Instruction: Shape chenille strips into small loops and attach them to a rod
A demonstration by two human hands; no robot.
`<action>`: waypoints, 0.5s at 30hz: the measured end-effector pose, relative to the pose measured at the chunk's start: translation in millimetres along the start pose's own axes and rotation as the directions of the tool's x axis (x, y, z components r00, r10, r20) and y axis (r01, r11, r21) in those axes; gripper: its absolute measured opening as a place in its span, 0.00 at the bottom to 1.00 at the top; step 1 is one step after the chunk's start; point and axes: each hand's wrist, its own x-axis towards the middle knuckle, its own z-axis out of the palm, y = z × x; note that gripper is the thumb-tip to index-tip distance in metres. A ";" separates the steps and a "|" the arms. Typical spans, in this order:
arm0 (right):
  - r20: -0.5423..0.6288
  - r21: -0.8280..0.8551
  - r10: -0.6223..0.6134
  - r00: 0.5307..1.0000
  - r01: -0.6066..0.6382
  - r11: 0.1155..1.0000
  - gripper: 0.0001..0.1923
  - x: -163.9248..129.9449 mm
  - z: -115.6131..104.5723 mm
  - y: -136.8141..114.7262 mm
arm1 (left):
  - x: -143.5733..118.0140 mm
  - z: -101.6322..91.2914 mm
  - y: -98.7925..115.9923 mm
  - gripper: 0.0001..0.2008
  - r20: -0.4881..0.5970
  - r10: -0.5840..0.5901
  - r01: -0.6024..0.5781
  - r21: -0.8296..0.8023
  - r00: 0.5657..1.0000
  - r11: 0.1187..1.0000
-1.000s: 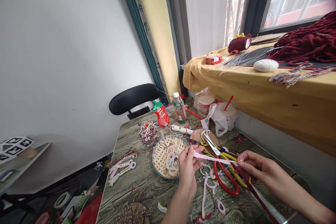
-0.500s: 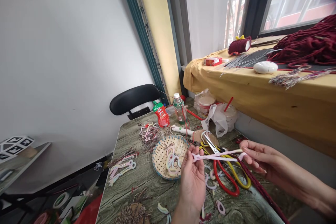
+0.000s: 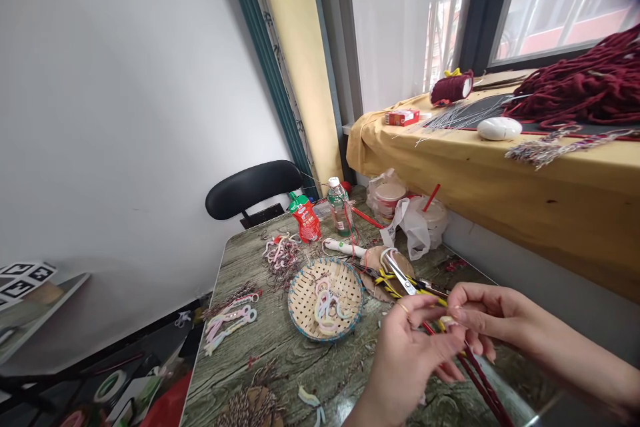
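Observation:
My left hand (image 3: 407, 353) and my right hand (image 3: 493, 312) meet at the lower right, fingertips pinched together on a pale soft cord (image 3: 447, 324). Most of this cord is hidden by the fingers. A dark red braided cord (image 3: 483, 383) runs down from between the hands toward the bottom edge. Just behind them lie scissors with silver blades (image 3: 400, 273), their handles largely covered by my hands. To the left of my left hand sits a round woven basket (image 3: 296, 321) with a blue-stitched rim, holding pastel cord loops (image 3: 327, 310).
Pastel cord pieces (image 3: 230, 327) and a tangle of yarn (image 3: 283, 257) lie on the wood-patterned table (image 3: 270, 360). Behind stand a red pouch (image 3: 306, 219), a bottle (image 3: 340, 208) and bagged cups (image 3: 427, 223). A yellow-covered ledge (image 3: 480, 193) at right bears dark red yarn (image 3: 590, 87).
My left hand has moved right and come together with my right hand. The pale cord, stretched between them before, is now bunched at the fingertips.

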 end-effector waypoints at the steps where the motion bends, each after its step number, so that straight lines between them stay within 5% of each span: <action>1: 0.001 -0.021 -0.007 1.000 0.007 1.000 0.12 0.2 -0.1 0.2 | 0.6 4.1 1.2 0.24 0.039 -0.035 0.035 0.002 0.999 0.999; 15: -0.065 0.009 0.023 0.998 -0.022 1.000 0.11 -5.9 -6.5 7.4 | 4.0 -0.9 -6.1 0.16 -0.051 -0.133 0.136 0.078 0.990 0.988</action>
